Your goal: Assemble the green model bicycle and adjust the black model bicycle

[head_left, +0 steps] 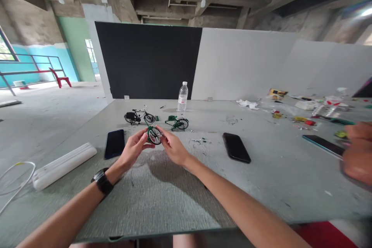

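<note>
Grey tabletop (162, 201), concrete hall: left hand (134, 148) and right hand (173, 148) pinch a green-framed wheel (155, 135) just above it. Behind, the black model bicycle (139, 116) stands whole; the green bicycle (177, 123) shows only one wheel.

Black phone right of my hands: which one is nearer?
Right. The right hand is left of the black phone; the left hand, sharing the small wheel, is farther left.
</note>
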Demonstrator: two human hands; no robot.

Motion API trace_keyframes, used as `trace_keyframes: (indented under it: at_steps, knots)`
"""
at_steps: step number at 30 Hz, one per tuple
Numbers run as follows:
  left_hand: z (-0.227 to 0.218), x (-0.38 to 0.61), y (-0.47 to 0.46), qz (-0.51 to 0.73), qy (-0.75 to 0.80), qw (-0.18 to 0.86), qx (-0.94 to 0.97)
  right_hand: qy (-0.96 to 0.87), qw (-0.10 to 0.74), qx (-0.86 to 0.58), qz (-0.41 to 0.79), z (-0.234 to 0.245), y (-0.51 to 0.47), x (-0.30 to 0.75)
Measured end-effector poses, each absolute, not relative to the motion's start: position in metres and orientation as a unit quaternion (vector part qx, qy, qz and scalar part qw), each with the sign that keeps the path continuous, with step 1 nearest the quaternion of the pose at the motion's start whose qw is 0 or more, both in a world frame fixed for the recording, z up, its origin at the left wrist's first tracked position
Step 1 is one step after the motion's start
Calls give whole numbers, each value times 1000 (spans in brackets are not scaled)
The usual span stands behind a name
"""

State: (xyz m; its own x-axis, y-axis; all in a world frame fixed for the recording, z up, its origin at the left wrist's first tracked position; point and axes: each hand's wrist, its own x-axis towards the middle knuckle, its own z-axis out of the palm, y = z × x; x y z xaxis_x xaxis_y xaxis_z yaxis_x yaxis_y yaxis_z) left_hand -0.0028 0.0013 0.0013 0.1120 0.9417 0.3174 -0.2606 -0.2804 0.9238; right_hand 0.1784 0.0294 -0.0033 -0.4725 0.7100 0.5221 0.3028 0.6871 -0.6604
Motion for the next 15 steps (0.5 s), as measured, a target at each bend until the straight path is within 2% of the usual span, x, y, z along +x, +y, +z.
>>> trace_keyframes:
  at_steps: [4, 10, 13, 15]
  knots:
    - [-5, -9, 6, 576, 311, 494, 572, -820, 398, -281, 301, 1, 26, 179]
    - [-12, -17, 15, 610, 328, 381, 613, -840, 320, -299, 321, 5, 17, 179]
    - [-7, -16, 13, 618, 320, 381, 609, -860, 312, -326, 237, 10, 33, 187]
    - [-4, -14, 12, 605, 329, 393, 609, -865, 316, -375, 104, 16, 53, 199]
